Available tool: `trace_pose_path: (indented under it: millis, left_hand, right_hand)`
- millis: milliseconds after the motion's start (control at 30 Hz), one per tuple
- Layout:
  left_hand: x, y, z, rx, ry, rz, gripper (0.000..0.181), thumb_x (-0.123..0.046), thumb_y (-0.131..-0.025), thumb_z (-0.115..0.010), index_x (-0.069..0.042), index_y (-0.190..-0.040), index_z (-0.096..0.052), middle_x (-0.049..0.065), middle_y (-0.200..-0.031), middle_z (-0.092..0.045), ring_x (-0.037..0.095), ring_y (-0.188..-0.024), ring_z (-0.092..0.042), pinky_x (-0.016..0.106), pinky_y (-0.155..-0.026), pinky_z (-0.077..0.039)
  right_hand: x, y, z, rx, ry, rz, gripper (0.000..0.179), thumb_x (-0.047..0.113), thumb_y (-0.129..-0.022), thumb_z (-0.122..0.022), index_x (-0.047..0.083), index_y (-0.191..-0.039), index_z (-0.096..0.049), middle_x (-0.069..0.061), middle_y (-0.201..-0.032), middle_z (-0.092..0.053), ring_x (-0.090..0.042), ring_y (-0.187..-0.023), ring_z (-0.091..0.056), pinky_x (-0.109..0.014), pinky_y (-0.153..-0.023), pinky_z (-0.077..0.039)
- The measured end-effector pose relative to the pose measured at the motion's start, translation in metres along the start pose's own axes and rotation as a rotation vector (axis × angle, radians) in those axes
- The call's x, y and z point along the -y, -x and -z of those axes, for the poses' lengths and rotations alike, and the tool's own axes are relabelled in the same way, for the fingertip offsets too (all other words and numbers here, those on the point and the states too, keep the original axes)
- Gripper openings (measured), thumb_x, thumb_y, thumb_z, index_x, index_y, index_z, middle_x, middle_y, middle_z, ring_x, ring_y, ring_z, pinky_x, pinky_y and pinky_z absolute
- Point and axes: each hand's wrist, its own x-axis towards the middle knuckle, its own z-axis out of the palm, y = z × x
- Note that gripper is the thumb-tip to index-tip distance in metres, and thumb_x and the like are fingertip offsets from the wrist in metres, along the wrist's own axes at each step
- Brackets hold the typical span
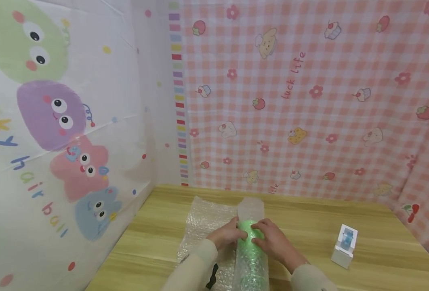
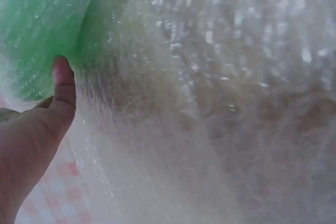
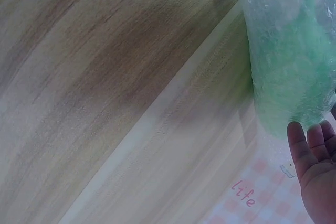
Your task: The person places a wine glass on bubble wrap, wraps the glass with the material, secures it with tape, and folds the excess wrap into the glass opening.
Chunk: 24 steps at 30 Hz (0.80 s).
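A green object [image 1: 250, 246] lies rolled in clear bubble wrap [image 1: 251, 208], forming a long bundle that points away from me. My left hand [image 1: 224, 235] is at the bundle's left side, its thumb laid on the wrapped green part and its fingers partly hidden behind. From the right, my right hand [image 1: 278, 244] rests its fingertips on the far part of the same green section. In the right wrist view, those fingers [image 3: 300, 145] reach fairly straight to the end of the green part. What the green object is, I cannot tell.
A flat sheet of bubble wrap [image 1: 203, 218] spreads left of the bundle over the wooden table [image 1: 152, 238]. To the right stands a small white box-like holder [image 1: 345, 245] with a bluish clear piece on top. A patterned cloth [image 1: 301, 121] hangs behind.
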Motion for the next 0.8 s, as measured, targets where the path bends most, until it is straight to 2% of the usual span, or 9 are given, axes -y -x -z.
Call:
trace_pose_path:
  millis: [133,200,300,400,567,667,800]
  left_hand:
    - [-0.001,-0.004,0.002,0.005,-0.007,0.018,0.101,-0.007,-0.069,-0.064,0.002,-0.156,-0.013,0.026,-0.156,-0.025,0.038,-0.139,-0.03,0.058,-0.114,-0.021]
    - [0.001,-0.006,0.004,-0.002,0.005,0.024,0.103,-0.005,-0.068,-0.064,0.001,-0.156,-0.011,0.027,-0.158,-0.021,0.04,-0.143,-0.023,0.058,-0.116,-0.017]
    - [0.007,-0.007,0.007,0.002,0.042,0.015,0.102,-0.004,-0.067,-0.062,-0.001,-0.156,-0.013,0.028,-0.155,-0.026,0.041,-0.141,-0.028,0.056,-0.115,-0.022]
    - [0.012,-0.005,0.009,0.001,0.085,0.038,0.099,-0.005,-0.068,-0.061,-0.003,-0.156,-0.015,0.027,-0.153,-0.031,0.04,-0.138,-0.034,0.054,-0.113,-0.027]
    - [0.015,-0.002,0.008,-0.042,0.158,0.057,0.091,-0.005,-0.069,-0.062,-0.003,-0.152,-0.023,0.022,-0.134,-0.047,0.035,-0.121,-0.05,0.053,-0.108,-0.035]
    - [0.016,0.0,0.008,-0.081,0.146,0.044,0.081,-0.005,-0.07,-0.062,-0.001,-0.144,-0.029,0.019,-0.124,-0.051,0.032,-0.112,-0.053,0.051,-0.103,-0.039]
    - [0.018,0.003,0.007,-0.124,0.113,0.027,0.069,-0.006,-0.071,-0.063,0.0,-0.134,-0.036,0.018,-0.122,-0.054,0.03,-0.109,-0.055,0.046,-0.097,-0.045]
  right_hand:
    - [0.001,-0.001,-0.002,-0.009,-0.007,-0.004,0.032,0.009,-0.082,-0.08,0.003,-0.112,-0.068,-0.009,-0.109,-0.058,-0.031,-0.102,-0.059,-0.051,-0.091,-0.049]
    - [0.001,-0.002,-0.004,-0.014,-0.006,0.003,0.032,0.009,-0.082,-0.08,0.003,-0.111,-0.068,-0.009,-0.108,-0.058,-0.03,-0.102,-0.059,-0.051,-0.091,-0.049]
    - [0.001,-0.003,-0.006,-0.017,0.002,0.023,0.033,0.009,-0.081,-0.08,0.002,-0.111,-0.068,-0.009,-0.108,-0.058,-0.031,-0.101,-0.059,-0.051,-0.09,-0.049]
    - [0.003,-0.004,-0.007,-0.007,0.016,0.036,0.033,0.011,-0.082,-0.08,0.002,-0.111,-0.069,-0.01,-0.109,-0.058,-0.031,-0.101,-0.058,-0.051,-0.09,-0.049]
    - [0.007,-0.006,-0.007,-0.019,0.042,0.068,0.033,0.01,-0.081,-0.08,0.001,-0.111,-0.069,-0.01,-0.108,-0.058,-0.031,-0.102,-0.058,-0.051,-0.089,-0.049]
    - [0.009,-0.006,-0.006,-0.026,0.053,0.075,0.032,0.01,-0.081,-0.08,0.001,-0.11,-0.069,-0.01,-0.107,-0.058,-0.031,-0.101,-0.058,-0.05,-0.089,-0.049]
    - [0.01,-0.007,-0.006,-0.016,0.057,0.059,0.032,0.011,-0.082,-0.08,0.001,-0.11,-0.069,-0.01,-0.107,-0.058,-0.031,-0.102,-0.057,-0.05,-0.089,-0.049]
